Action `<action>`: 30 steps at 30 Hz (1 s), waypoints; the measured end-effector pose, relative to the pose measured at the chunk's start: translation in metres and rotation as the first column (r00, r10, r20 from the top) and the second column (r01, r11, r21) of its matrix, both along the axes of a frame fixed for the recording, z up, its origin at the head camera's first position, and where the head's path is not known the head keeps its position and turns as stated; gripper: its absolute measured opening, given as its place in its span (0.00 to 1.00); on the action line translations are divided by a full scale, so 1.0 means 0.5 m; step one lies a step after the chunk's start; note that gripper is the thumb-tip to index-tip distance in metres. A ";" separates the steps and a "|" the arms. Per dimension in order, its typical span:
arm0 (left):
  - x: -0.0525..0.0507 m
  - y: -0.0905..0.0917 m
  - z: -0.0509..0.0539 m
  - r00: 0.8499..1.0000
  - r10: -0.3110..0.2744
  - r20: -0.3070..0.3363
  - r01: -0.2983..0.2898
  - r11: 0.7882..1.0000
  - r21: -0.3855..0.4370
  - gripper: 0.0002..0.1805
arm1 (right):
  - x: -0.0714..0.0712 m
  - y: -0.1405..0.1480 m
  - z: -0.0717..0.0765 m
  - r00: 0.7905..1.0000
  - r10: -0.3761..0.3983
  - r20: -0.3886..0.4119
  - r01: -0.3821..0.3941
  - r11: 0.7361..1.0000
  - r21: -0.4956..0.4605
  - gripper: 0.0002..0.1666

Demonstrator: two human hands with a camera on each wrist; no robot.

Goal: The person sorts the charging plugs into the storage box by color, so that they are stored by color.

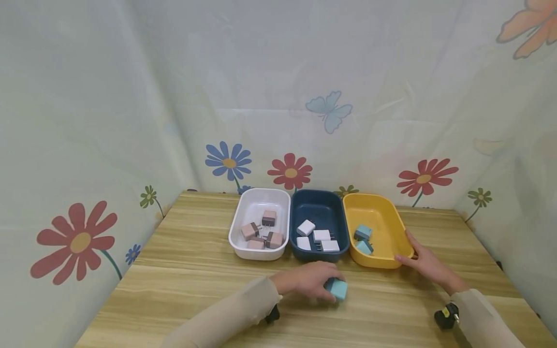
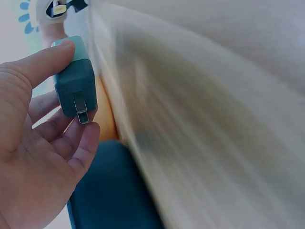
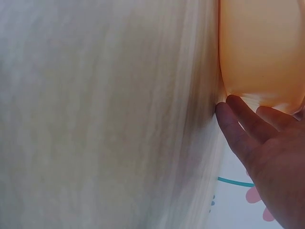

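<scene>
My left hand (image 1: 308,280) pinches a teal charger plug (image 1: 338,289) between thumb and fingers, in front of the navy tray (image 1: 341,217). In the left wrist view, the charger (image 2: 75,86) has a light teal end, a darker body and metal prongs that point away from the thumb. At the near right corner of the yellow tray (image 1: 387,222), my right hand (image 1: 431,266) rests its fairly straight fingers and thumb on the outer wall. Two teal chargers (image 1: 363,232) lie inside that tray. The right wrist view shows the fingertips (image 3: 233,102) against the tray's side.
Left of the navy tray stands a white tray (image 1: 233,232) with several pink and brown chargers (image 1: 269,217). Several white chargers (image 1: 322,236) lie in the navy tray. All three trays sit side by side on the wooden table (image 1: 191,270), before a flowered cloth backdrop (image 1: 243,72).
</scene>
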State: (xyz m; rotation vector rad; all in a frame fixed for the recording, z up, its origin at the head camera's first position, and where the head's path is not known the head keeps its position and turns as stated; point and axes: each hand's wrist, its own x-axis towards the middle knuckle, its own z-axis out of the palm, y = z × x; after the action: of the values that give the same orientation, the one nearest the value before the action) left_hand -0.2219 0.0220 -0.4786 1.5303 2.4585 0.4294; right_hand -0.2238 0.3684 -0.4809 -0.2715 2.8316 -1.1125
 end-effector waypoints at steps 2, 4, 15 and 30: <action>-0.004 0.003 0.006 1.000 -0.006 -0.012 0.006 1.000 0.003 0.26 | -0.001 0.000 0.000 1.000 -0.001 0.003 0.001 1.000 -0.002 0.57; -0.008 0.007 0.012 1.000 -0.011 -0.028 0.011 1.000 0.011 0.26 | -0.001 0.000 -0.001 1.000 -0.004 0.005 0.004 1.000 0.001 0.57; -0.031 0.036 0.068 0.998 0.051 0.020 -0.052 0.998 0.044 0.27 | -0.008 -0.001 0.000 1.000 -0.008 0.002 0.008 1.000 -0.002 0.57; -0.054 0.069 0.104 0.993 0.111 0.034 -0.114 0.987 0.114 0.29 | -0.010 -0.002 0.002 1.000 -0.015 -0.004 0.015 1.000 0.003 0.57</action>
State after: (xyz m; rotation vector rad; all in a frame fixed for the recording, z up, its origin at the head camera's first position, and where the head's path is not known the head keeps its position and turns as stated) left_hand -0.2490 0.0562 -0.4266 1.4208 2.5476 0.6192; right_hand -0.2289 0.3674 -0.4799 -0.2532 2.8431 -1.1113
